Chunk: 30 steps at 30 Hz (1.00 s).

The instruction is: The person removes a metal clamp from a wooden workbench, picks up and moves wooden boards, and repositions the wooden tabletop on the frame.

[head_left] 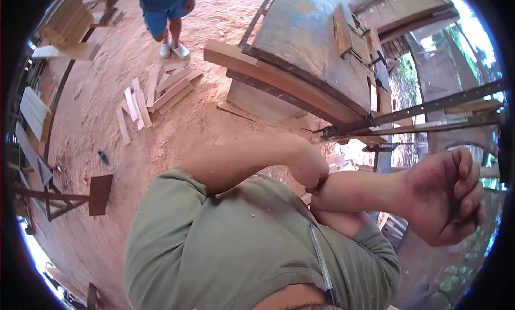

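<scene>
My right hand (445,197) is raised at the right side with its fingers curled toward the palm. Dark smudges mark the palm, and I see nothing held in it. My left arm reaches across the front of my green shirt (241,224). Its far end, my left hand (310,168), bends down against my right arm near the elbow; the fingers are hidden there. A thin, clear pen-like stick (322,259) hangs at the shirt's collar.
Ahead stands a large worn work table (306,31) with a long wooden beam (279,79) along its edge. Loose wood strips (171,90) lie on the sawdust-covered ground. A person in blue shorts (163,20) stands beyond them. Stacked boards (67,23) are at far left.
</scene>
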Available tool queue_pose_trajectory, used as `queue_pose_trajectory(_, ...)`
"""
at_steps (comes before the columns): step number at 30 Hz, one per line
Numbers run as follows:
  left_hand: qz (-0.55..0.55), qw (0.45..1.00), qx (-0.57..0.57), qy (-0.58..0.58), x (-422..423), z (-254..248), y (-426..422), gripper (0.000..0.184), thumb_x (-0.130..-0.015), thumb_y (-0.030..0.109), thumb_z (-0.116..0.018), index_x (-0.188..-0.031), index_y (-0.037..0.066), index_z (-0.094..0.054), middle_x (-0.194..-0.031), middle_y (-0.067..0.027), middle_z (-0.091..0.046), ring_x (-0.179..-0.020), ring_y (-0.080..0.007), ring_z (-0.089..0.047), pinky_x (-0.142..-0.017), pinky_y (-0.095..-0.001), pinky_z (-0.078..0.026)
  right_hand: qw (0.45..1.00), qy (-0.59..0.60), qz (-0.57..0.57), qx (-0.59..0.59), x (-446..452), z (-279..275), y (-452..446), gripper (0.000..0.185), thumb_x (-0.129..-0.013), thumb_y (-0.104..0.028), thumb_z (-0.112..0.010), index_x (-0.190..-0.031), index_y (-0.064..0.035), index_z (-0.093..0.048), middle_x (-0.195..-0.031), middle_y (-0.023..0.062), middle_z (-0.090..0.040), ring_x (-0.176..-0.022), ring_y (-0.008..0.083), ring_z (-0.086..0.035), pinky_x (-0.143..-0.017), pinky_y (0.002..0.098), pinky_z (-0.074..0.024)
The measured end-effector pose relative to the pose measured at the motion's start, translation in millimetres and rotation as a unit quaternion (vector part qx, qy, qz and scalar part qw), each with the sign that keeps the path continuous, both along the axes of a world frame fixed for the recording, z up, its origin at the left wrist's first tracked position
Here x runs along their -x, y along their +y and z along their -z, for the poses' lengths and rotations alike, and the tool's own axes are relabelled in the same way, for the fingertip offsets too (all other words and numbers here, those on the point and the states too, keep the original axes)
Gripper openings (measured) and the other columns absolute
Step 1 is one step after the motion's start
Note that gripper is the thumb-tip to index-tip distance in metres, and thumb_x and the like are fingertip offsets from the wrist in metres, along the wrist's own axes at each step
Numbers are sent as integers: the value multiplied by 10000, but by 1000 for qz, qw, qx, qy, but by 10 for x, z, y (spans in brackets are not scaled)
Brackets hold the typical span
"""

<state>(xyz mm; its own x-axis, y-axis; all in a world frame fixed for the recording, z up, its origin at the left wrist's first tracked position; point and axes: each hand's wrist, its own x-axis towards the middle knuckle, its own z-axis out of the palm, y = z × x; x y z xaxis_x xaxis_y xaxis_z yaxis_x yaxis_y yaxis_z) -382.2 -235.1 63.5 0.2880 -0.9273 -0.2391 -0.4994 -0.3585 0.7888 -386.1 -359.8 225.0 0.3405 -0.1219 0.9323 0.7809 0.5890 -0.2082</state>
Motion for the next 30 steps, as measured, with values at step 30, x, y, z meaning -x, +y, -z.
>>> queue_pose_trajectory(30,106,994,-28,-29,56,211,-526,299,-798,208,-550,-1063,84,-612,-1002,-161,-624,-922,-337,-585,-793,-393,-463,995,70,71,16,124,74,-197,183,-739,-293,-464,-716,-171,-599,-611,-67,-532,-610,107,-450,-705,310,-347)
